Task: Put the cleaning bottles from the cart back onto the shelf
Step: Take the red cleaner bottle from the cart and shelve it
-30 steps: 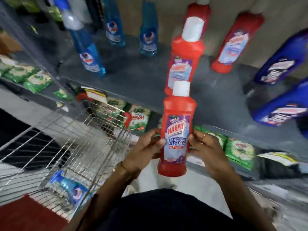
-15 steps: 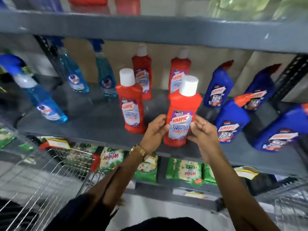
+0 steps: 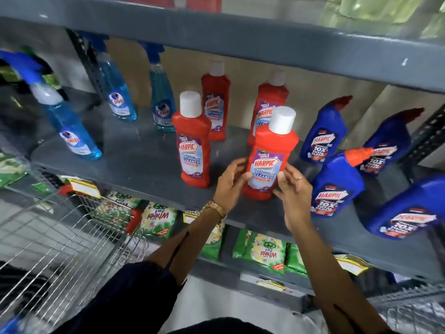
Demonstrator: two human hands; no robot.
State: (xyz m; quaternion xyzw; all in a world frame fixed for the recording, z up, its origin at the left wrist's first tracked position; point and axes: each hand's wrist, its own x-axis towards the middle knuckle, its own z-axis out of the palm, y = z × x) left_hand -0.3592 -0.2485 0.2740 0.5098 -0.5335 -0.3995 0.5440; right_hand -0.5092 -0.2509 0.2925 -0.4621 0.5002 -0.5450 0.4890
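A red Harpic bathroom cleaner bottle (image 3: 269,155) with a white cap stands on the grey shelf (image 3: 134,162), near its front edge. My left hand (image 3: 231,184) touches its left side and my right hand (image 3: 292,189) its right side, fingers curled around the label. Another red bottle (image 3: 193,145) stands just to the left, and two more red bottles (image 3: 216,104) stand behind. The wire cart (image 3: 60,239) is at the lower left.
Blue spray bottles (image 3: 72,131) stand at the shelf's left, blue Harpic toilet cleaner bottles (image 3: 337,186) at its right. Green detergent packets (image 3: 262,249) fill the shelf below. An upper shelf board (image 3: 240,32) hangs overhead. A blue bottle tip (image 3: 9,325) shows in the cart corner.
The red bottle went from mid-air in front of me up onto the shelf; both hands stay on its sides. My view rose from the cart to the shelf.
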